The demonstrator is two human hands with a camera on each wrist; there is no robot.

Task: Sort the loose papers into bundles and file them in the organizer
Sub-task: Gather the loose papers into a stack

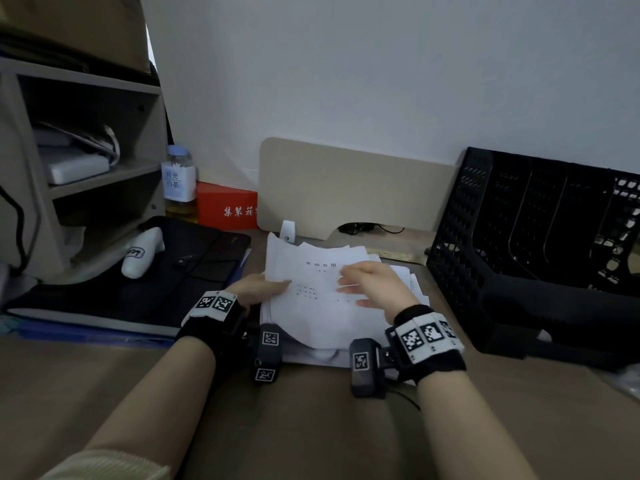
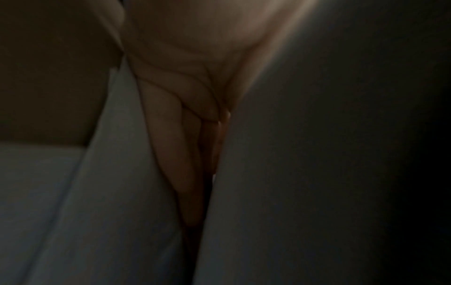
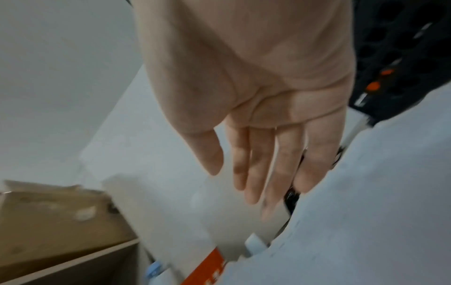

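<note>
1. My left hand [image 1: 258, 289] grips the left edge of the paper stack [image 1: 332, 306]: the thumb lies on the top sheet, and the left wrist view, dim as it is, shows my fingers [image 2: 192, 154] tucked between sheets.
2. My right hand [image 1: 374, 284] is released, holding nothing; its fingers [image 3: 258, 169] are straight and slightly spread, palm down over the right half of the stack. Whether they touch the paper, I cannot tell.
3. The top sheet [image 1: 311, 278] is printed with a short centred title and a few lines of text; it lifts off the stack along my left hand's side.
4. The stack lies on the brown desk [image 1: 311, 427], its sheets fanned unevenly at the far edge.
5. The black mesh organizer [image 1: 533, 244] stands just right of the stack, with upright dividers forming slots.
6. Left of the stack lies a black folder [image 1: 173, 271], with a white device [image 1: 142, 252] resting on it.
7. Beyond the stack stands a beige panel [image 1: 353, 188] against the wall; a red box [image 1: 227, 206] and a labelled bottle [image 1: 178, 183] sit behind the stack's far left corner.
8. A shelf unit [image 1: 86, 168] stands farther left of the stack.
</note>
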